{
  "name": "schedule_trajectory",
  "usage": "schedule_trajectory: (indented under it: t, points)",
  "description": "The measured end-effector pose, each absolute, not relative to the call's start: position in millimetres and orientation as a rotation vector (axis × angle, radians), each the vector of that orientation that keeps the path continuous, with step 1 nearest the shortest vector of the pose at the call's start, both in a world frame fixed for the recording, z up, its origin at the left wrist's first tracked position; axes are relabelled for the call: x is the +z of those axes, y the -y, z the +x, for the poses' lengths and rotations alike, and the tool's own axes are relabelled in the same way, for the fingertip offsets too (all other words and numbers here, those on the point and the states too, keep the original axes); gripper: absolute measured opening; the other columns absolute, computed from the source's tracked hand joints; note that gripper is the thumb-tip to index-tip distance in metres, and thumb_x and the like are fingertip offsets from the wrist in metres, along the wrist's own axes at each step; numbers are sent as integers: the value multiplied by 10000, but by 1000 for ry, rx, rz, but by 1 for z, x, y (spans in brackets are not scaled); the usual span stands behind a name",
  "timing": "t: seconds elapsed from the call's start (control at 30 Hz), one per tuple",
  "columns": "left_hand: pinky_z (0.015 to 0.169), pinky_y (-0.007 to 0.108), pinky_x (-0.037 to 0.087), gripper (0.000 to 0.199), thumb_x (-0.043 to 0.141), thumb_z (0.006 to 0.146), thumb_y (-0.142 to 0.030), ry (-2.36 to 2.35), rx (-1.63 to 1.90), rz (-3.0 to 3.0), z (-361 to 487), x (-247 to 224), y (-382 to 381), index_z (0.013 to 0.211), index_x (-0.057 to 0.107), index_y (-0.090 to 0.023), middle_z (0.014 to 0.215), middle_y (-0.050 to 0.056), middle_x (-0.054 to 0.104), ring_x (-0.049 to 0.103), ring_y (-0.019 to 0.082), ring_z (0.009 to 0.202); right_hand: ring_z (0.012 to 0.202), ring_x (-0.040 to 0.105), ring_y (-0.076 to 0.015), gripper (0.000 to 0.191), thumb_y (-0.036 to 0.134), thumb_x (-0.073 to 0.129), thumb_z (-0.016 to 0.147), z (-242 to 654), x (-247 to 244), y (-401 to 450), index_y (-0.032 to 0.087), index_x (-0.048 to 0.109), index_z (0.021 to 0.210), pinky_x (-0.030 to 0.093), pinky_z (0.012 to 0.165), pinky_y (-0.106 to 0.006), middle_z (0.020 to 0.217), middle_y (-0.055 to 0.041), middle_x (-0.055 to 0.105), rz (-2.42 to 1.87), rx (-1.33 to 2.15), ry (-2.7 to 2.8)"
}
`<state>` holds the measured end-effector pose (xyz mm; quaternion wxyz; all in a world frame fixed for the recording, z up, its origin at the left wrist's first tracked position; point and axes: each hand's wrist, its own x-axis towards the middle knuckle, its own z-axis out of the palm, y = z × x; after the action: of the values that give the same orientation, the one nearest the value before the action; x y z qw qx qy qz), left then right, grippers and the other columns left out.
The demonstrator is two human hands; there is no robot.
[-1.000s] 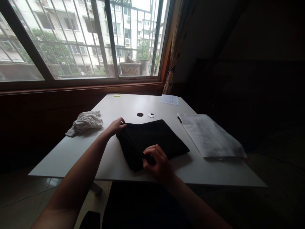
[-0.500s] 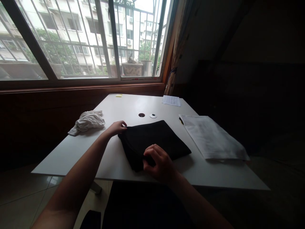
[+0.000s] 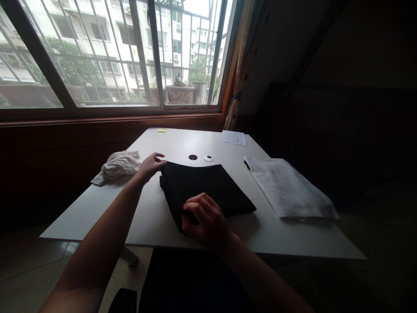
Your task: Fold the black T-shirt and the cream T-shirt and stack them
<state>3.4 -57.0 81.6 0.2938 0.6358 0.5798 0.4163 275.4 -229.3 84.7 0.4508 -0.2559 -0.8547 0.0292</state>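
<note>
A folded black garment (image 3: pixel 208 182), its exact kind too dark to make out, lies in layers on the white table (image 3: pixel 172 141). Its far left corner is pinched between the thumb and fingers of my left hand (image 3: pixel 150 168), lifted slightly. My right hand (image 3: pixel 208 221) grips the near left edge with curled fingers. The layers show along the left side between both hands.
A crumpled white cloth (image 3: pixel 119 166) lies at the table's left edge. To the right is a flat whitish bag or cloth (image 3: pixel 289 189). Printed paper (image 3: pixel 233 137), a yellow note (image 3: pixel 162 130), a cable hole (image 3: pixel 193 157) and its round cover (image 3: pixel 208 158) are farther back.
Both hands have moved left with the top layer of the black garment. My left hand has also gone farther back and up, so the left edge has straightened.
</note>
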Motion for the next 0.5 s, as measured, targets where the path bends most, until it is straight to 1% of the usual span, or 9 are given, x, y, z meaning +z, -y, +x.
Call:
schedule_trajectory:
  t: [0.1,0.17,0.2,0.27,0.33,0.37,0.43,0.5]
  points:
    - [711,341,587,458,665,806,-441,-1658,978,1853,-6,70,60,1172,644,-167,916,60,700,695,226,785,893,592,-219,104,222,602,906,265,70,229,216,577,1007,491,827,-390,1005,-66,675,-587,19,2359]
    - [740,363,587,364,669,779,-358,-1707,903,1923,-8,60,63,1089,683,-168,905,64,713,703,244,792,889,591,-216,91,244,617,907,261,57,231,207,590,986,475,800,-373,997,-66,676,-585,-5,2539]
    - [770,382,586,324,665,766,-313,-1727,888,1954,-8,55,65,1053,699,-166,934,78,713,705,259,819,892,591,-215,98,259,633,905,260,51,232,205,597,978,470,787,-363,990,-64,676,-582,-10,2615]
    - [885,443,564,296,631,769,-247,-1779,884,2042,-4,49,68,1041,717,-169,1071,116,693,692,301,949,907,596,-214,122,297,659,907,262,42,235,205,615,973,470,773,-348,988,-57,682,-556,11,2718]
    - [1034,509,482,327,585,811,-223,-1809,901,2148,4,47,72,1107,718,-176,1243,143,637,622,350,1139,905,606,-201,131,331,650,933,266,39,235,209,638,980,484,783,-337,1002,-46,692,-510,82,2722]
    - [1096,522,428,346,562,843,-226,-1805,907,2203,11,47,73,1153,710,-184,1313,143,607,567,361,1227,896,613,-191,123,329,630,954,270,40,233,211,649,984,494,798,-332,1007,-40,698,-496,127,2684]
    - [1181,506,334,368,524,907,-249,-1745,896,2315,28,48,75,1234,687,-202,1403,119,572,461,345,1359,891,629,-174,110,284,586,985,281,45,224,213,669,1000,513,848,-329,1021,-35,710,-521,203,2567]
    - [1224,508,257,392,494,965,-296,-1646,794,2465,47,45,77,1322,641,-225,1477,89,535,367,318,1448,961,647,-183,149,232,553,996,297,52,208,214,685,1062,518,931,-351,1074,-51,719,-636,207,2451]
